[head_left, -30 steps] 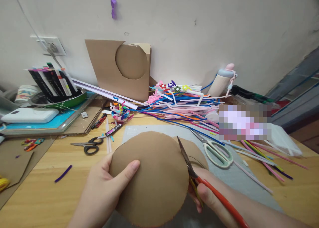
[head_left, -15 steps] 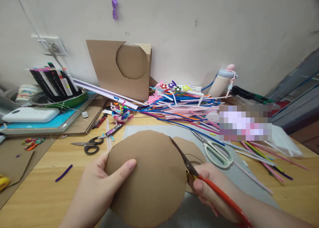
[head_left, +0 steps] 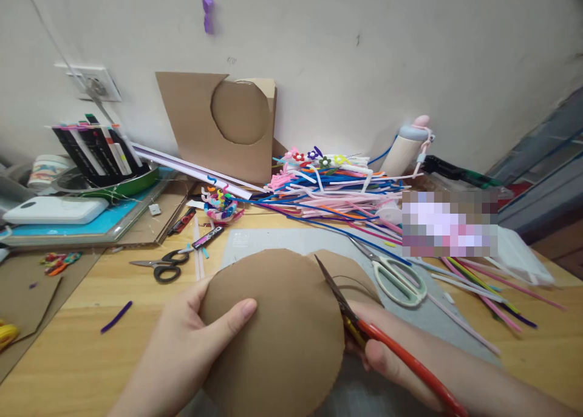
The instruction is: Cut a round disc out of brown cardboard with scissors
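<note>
A round piece of brown cardboard [head_left: 277,338] is gripped at its left edge by my left hand [head_left: 204,338], thumb on top and the other fingers beneath. My right hand [head_left: 387,350] is closed round red-handled scissors [head_left: 405,356]. Their dark blades [head_left: 334,289] lie along the disc's upper right edge, which looks slightly jagged. Below and behind the disc, another cardboard piece [head_left: 350,274] with a curved line on it rests on the grey cutting mat [head_left: 255,241].
Pale green-handled scissors [head_left: 401,280] lie right of the disc, black scissors [head_left: 166,265] to its left. Pipe cleaners [head_left: 328,192] are heaped behind. Cardboard with a round cutout [head_left: 186,113] leans on the wall. Markers [head_left: 98,153] stand in a green pan [head_left: 118,186] at left.
The cardboard disc and my left hand have shifted slightly down and right. The scissors have also come a little lower and to the right, still at the disc's edge.
</note>
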Demonstrator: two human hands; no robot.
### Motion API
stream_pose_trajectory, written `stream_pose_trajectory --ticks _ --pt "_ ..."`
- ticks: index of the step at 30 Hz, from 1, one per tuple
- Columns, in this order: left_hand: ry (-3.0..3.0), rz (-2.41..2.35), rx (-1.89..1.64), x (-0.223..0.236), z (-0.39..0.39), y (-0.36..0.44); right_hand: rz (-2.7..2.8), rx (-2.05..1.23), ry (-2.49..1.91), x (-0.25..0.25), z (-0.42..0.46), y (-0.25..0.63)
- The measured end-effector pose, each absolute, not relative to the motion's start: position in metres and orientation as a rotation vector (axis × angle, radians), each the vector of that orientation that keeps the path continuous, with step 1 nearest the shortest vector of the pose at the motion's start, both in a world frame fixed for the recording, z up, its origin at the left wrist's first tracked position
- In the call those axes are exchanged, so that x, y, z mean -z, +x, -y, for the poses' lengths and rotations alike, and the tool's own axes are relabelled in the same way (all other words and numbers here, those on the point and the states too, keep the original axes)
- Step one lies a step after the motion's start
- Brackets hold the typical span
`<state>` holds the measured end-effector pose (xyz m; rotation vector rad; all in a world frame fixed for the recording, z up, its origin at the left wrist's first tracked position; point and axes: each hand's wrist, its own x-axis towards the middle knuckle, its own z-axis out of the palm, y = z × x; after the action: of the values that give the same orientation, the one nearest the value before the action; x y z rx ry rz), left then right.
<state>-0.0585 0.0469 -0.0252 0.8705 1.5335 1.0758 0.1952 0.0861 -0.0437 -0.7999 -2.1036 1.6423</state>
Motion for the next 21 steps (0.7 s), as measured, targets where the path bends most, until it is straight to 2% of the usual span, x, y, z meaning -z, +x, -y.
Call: stream_pose_trajectory --ticks 12,21 --pt "0.907 -1.51 -1.035 0.0274 -0.0485 -0.0603 2.038 -1.78 -0.841 0.0483 -0.0825 0.1935" --pt "0.912 -1.513 -1.051 0.0274 -0.0491 -0.0627 2.123 -1.68 -0.954 0.0475 -0.0826 0.1979"
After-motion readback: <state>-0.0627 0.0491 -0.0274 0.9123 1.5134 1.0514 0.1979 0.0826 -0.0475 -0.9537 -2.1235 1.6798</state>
